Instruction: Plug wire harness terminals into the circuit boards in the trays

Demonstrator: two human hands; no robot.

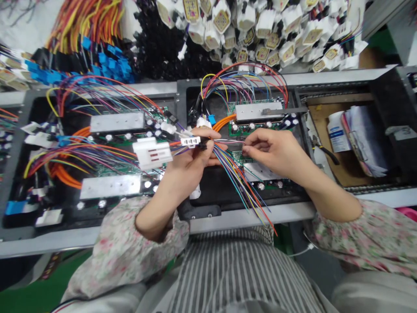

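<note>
Across the counter (247, 214) we see black trays of circuit boards (260, 126), their far ends buried under wire. Our left hand (192, 161) grips a bundle of coloured wires (241, 182) beside a white connector (190, 141); our right hand (270, 150) pinches one thin wire (233, 141), its tip too small to read.
</note>
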